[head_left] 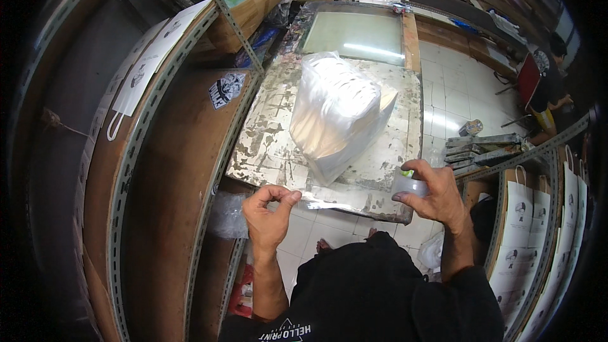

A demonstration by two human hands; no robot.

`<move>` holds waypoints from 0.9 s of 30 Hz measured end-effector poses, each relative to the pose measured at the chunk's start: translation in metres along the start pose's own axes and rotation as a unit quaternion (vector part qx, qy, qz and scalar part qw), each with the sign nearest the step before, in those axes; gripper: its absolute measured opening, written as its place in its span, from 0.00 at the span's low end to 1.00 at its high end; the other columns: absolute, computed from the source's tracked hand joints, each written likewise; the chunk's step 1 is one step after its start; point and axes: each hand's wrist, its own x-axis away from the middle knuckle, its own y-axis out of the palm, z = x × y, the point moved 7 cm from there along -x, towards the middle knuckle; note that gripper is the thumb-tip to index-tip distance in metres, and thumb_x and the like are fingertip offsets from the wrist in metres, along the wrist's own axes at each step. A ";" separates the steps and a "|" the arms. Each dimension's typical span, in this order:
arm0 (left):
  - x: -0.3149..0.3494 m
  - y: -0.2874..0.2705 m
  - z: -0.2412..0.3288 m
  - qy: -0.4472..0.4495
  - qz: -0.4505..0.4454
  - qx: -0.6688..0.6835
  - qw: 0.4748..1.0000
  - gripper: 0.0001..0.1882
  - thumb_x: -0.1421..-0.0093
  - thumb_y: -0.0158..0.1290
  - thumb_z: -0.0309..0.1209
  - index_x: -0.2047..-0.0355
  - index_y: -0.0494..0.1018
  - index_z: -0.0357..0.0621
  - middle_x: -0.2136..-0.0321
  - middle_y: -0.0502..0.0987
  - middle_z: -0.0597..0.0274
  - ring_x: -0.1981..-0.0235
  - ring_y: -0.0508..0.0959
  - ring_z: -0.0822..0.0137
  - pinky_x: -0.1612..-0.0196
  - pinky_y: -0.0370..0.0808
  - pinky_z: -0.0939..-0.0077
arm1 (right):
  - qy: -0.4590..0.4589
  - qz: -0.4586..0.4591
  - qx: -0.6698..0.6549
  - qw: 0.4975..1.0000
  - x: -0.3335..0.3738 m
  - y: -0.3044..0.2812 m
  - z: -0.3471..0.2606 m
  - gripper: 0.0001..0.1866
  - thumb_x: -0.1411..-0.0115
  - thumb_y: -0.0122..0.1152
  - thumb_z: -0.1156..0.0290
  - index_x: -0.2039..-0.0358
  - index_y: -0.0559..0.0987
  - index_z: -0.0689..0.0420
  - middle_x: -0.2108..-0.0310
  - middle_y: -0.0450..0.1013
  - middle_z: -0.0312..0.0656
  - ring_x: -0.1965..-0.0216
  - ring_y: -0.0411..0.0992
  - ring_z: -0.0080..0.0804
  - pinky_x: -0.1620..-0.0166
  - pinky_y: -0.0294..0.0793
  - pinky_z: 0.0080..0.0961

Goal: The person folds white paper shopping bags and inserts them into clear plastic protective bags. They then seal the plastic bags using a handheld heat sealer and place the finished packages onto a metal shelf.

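Note:
My right hand [437, 193] grips a roll of clear tape [410, 185] with a bit of green at its core, over the table's near right corner. A shiny clear strip of tape [332, 205] runs along the table's near edge toward my left hand [272, 212]. There the thumb and forefinger are pinched together at the strip's end. Just beyond both hands, a clear plastic bag [342, 114] stands on the paint-stained table [266, 139]. Inside it is a stack of white and tan pieces, perhaps paper bags; the plastic blurs them.
A framed screen [354, 31] lies at the table's far end. Metal shelving with brown boards [171, 171] borders the left side, holding white paper bags [142, 82]. More white bags [519, 221] stand on shelves at right. Farther right, a person [548, 88] sits near a red chair.

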 end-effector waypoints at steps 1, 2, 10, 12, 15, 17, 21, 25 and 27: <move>0.001 -0.001 0.002 0.012 0.008 0.002 1.000 0.06 0.49 0.65 0.21 0.75 0.77 0.35 0.77 0.80 0.64 0.74 0.75 0.77 0.66 0.72 0.82 | 0.014 -0.004 -0.010 1.000 -0.001 -0.002 0.005 0.28 0.53 0.74 0.59 0.55 0.75 0.59 0.77 0.77 0.48 0.73 0.79 0.47 0.67 0.76 0.35; 0.001 -0.001 0.004 0.023 0.016 0.005 1.000 0.06 0.49 0.66 0.22 0.75 0.78 0.35 0.78 0.80 0.63 0.75 0.75 0.76 0.66 0.73 0.81 | -0.004 0.008 -0.033 0.999 0.000 -0.005 0.005 0.27 0.53 0.74 0.58 0.56 0.76 0.59 0.77 0.77 0.48 0.73 0.79 0.47 0.68 0.76 0.35; 0.005 -0.024 0.016 0.031 0.065 -0.010 0.997 0.05 0.50 0.64 0.19 0.75 0.77 0.34 0.78 0.79 0.63 0.73 0.76 0.76 0.65 0.73 0.81 | -0.031 0.023 -0.007 0.999 -0.010 -0.016 0.000 0.14 0.52 0.71 0.68 0.66 0.80 0.59 0.76 0.78 0.45 0.74 0.78 0.44 0.72 0.73 0.35; 0.007 -0.033 0.018 0.029 0.087 0.019 0.996 0.05 0.51 0.63 0.18 0.76 0.77 0.34 0.77 0.79 0.63 0.73 0.76 0.75 0.65 0.73 0.81 | -0.116 0.057 -0.062 0.990 -0.009 -0.029 -0.013 0.10 0.52 0.70 0.69 0.69 0.81 0.58 0.76 0.79 0.41 0.76 0.78 0.40 0.73 0.72 0.33; 0.017 -0.050 0.050 0.116 0.115 0.061 0.985 0.07 0.57 0.58 0.12 0.78 0.74 0.33 0.78 0.77 0.58 0.75 0.75 0.71 0.69 0.71 0.78 | -0.181 0.099 -0.088 0.975 -0.002 -0.052 -0.038 0.06 0.55 0.70 0.70 0.75 0.82 0.55 0.79 0.77 0.38 0.81 0.75 0.34 0.77 0.67 0.28; 0.034 -0.069 0.087 0.252 0.146 0.050 0.955 0.06 0.58 0.56 0.14 0.80 0.71 0.34 0.80 0.75 0.55 0.79 0.73 0.66 0.73 0.69 0.73 | -0.253 0.106 -0.061 0.960 0.006 -0.073 -0.064 0.06 0.51 0.69 0.69 0.71 0.84 0.53 0.78 0.78 0.37 0.82 0.72 0.22 0.80 0.63 0.20; 0.082 -0.109 0.154 0.465 0.203 -0.022 0.862 0.14 0.47 0.57 0.33 0.80 0.63 0.47 0.82 0.65 0.65 0.81 0.61 0.71 0.73 0.56 0.68 | -0.460 0.134 -0.090 0.873 0.026 -0.121 -0.121 0.09 0.60 0.70 0.71 0.75 0.85 0.55 0.83 0.73 0.35 0.88 0.63 0.15 0.86 0.49 0.16; 0.123 -0.138 0.179 0.514 0.210 0.018 0.832 0.21 0.38 0.57 0.47 0.75 0.59 0.51 0.78 0.54 0.72 0.71 0.57 0.72 0.56 0.55 0.68 | -0.506 0.208 -0.110 0.830 0.042 -0.150 -0.139 0.03 0.52 0.59 0.70 0.76 0.81 0.51 0.81 0.76 0.39 0.86 0.68 0.21 0.80 0.54 0.17; 0.137 -0.132 0.197 0.543 0.200 0.019 0.816 0.17 0.37 0.56 0.45 0.73 0.63 0.49 0.78 0.58 0.70 0.72 0.61 0.70 0.56 0.58 0.68 | -0.539 0.209 -0.129 0.806 0.043 -0.155 -0.142 0.03 0.53 0.59 0.71 0.77 0.81 0.50 0.82 0.76 0.38 0.86 0.67 0.21 0.80 0.53 0.18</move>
